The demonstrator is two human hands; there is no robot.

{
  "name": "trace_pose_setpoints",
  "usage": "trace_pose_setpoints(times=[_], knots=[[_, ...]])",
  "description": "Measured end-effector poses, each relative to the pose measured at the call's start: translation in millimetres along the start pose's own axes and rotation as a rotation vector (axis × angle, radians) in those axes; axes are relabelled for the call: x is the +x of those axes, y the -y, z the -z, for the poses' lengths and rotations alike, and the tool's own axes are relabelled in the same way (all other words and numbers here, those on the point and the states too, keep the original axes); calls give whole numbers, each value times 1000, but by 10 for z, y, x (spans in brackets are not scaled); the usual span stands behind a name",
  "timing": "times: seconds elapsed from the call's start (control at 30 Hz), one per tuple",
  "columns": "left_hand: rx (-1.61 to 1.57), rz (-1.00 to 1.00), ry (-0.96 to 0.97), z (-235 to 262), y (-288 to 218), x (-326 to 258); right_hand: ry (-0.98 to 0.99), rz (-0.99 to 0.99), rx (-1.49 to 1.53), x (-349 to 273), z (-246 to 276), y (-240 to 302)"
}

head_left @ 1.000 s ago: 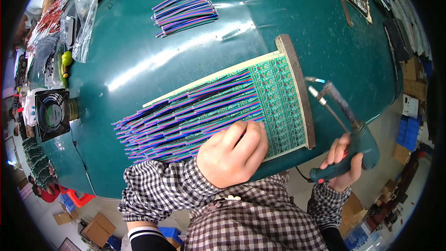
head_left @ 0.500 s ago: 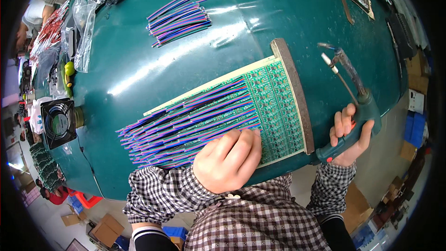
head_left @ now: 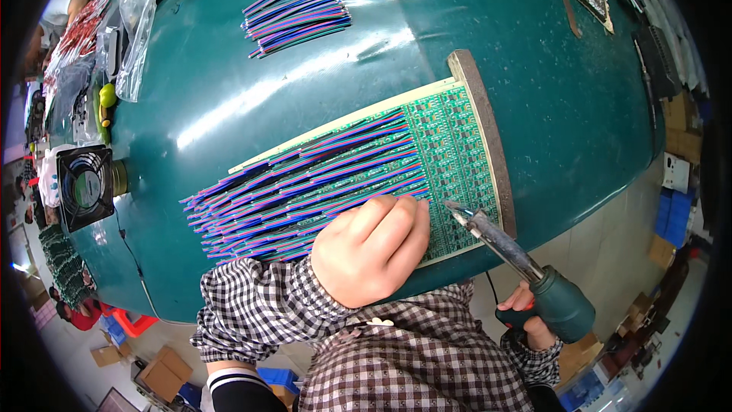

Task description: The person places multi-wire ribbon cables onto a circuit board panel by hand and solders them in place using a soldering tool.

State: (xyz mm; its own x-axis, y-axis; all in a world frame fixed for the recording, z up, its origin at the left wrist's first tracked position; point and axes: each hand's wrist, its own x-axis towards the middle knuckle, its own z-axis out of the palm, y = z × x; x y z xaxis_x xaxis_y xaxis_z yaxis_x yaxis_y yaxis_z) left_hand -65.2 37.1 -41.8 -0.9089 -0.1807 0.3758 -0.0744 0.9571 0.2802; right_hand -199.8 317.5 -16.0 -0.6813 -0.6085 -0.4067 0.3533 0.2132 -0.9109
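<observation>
1. Pressing down on the near ends of the ribbon wires (head_left: 305,191), left hand (head_left: 372,248) curled knuckles-up, fingers (head_left: 396,221) bent onto the wires where they meet the green circuit board panel (head_left: 450,152); nothing enclosed in the palm, as far as visible.
2. Gripping the green handle of a soldering iron (head_left: 526,271), right hand (head_left: 530,320) clenched around it just off the table's near edge, mostly hidden behind the handle.
3. Iron angled up and to the left, metal tip resting at the panel's near part, just beside the left fingertips; actual contact with a solder pad too small to tell.
4. Panel lying flat on the dark green table (head_left: 229,91), near its front edge, long side slanted.
5. Striped purple, blue and green wires laid side by side across the panel's left half, free ends fanning past its left edge.
6. Brown wooden strip (head_left: 484,137) butted along the panel's right edge.
7. Loose bundle of the same coloured wires (head_left: 297,14) farther back on the table, well apart from the panel.
8. Small black fan (head_left: 84,187) at the table's left edge, clear plastic bags (head_left: 133,23) behind it.
9. Checked shirt sleeves covering both forearms.
</observation>
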Motion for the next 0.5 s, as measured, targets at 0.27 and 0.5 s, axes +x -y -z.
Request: trace_pose_setpoints(times=[0.27, 0.5], knots=[[72, -32, -50, -29, -30, -20, 52, 143, -509, 51, -95, 122], [72, -41, -44, -11, -24, -15, 38, 100, -502, 62, -121, 153]])
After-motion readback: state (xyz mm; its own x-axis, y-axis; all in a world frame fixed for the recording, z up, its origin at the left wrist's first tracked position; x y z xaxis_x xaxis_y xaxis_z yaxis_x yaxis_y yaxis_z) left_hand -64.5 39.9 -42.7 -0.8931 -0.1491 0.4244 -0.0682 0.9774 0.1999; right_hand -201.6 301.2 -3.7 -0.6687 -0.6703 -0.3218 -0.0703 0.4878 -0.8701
